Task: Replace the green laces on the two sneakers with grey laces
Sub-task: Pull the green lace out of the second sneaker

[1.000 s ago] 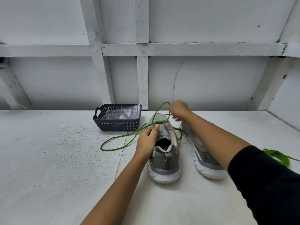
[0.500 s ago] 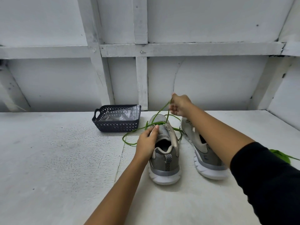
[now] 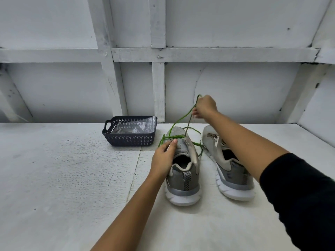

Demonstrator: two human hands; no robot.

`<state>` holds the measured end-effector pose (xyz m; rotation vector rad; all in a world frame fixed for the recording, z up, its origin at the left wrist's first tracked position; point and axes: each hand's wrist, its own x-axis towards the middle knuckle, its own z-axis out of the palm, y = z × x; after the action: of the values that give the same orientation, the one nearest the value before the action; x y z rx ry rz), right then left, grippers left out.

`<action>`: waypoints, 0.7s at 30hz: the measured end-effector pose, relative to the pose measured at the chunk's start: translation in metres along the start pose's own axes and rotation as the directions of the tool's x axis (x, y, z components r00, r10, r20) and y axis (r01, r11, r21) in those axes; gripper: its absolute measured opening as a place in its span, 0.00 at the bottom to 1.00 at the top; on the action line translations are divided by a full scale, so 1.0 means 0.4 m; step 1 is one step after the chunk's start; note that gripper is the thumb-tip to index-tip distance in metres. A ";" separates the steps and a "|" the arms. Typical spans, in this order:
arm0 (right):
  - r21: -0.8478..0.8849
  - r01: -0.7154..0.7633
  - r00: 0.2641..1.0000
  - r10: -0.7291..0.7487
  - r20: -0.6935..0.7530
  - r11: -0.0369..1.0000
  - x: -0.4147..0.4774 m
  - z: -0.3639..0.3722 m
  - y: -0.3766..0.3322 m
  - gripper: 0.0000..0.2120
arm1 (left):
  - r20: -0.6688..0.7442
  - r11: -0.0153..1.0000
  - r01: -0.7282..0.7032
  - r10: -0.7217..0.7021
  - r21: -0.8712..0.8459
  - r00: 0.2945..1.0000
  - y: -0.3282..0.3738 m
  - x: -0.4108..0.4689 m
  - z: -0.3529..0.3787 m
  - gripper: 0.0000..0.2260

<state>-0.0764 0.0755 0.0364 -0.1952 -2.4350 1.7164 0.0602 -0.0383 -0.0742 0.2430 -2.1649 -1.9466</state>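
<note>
From the head view, a grey mesh sneaker with a white sole stands on the white desk, heel toward the viewer. The left hand grips its left eyelet flap, fingers curled round it. The right hand, raised above the toe, pinches a thin green lace that runs down to the front eyelets and trails beside the shoe. A second grey sneaker stands just beside it, unlaced. A dark plastic lattice basket holds what seems to be crinkled clear plastic.
</note>
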 end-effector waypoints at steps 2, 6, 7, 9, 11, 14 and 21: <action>-0.012 0.018 1.000 -0.018 -0.011 1.000 0.002 -0.007 -0.002 0.13 | -0.001 1.000 0.002 -0.002 0.000 1.000 0.000 -0.001 0.001 0.14; -0.372 -0.008 0.956 0.116 0.270 0.928 -0.041 0.026 0.083 0.11 | -0.010 1.000 -0.006 0.006 -0.005 1.000 -0.002 0.000 0.000 0.16; -0.505 0.068 0.939 0.115 0.323 0.860 -0.052 0.038 0.103 0.12 | -0.011 1.000 -0.007 0.007 0.002 1.000 -0.003 0.001 0.000 0.17; -0.675 0.187 0.943 0.062 0.327 0.714 -0.061 0.060 0.125 0.16 | -0.012 1.000 -0.012 0.012 0.014 1.000 -0.002 0.002 0.000 0.18; -0.702 0.224 0.955 -0.010 0.296 0.676 -0.054 0.074 0.133 0.17 | -0.012 1.000 -0.017 0.017 0.022 1.000 -0.002 0.004 0.001 0.19; -0.571 0.141 0.960 0.030 0.279 0.809 -0.032 0.083 0.135 0.15 | -0.010 1.000 -0.010 0.010 0.001 1.000 -0.003 0.004 0.000 0.16; -0.042 0.049 0.992 -0.054 -0.118 0.998 0.040 0.018 0.056 0.12 | 0.000 1.000 0.006 -0.006 -0.006 1.000 -0.002 0.001 0.000 0.15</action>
<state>-0.0933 0.0794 0.0139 -0.2302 -2.3680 1.5888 0.0596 -0.0383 -0.0750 0.2479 -2.1610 -1.9556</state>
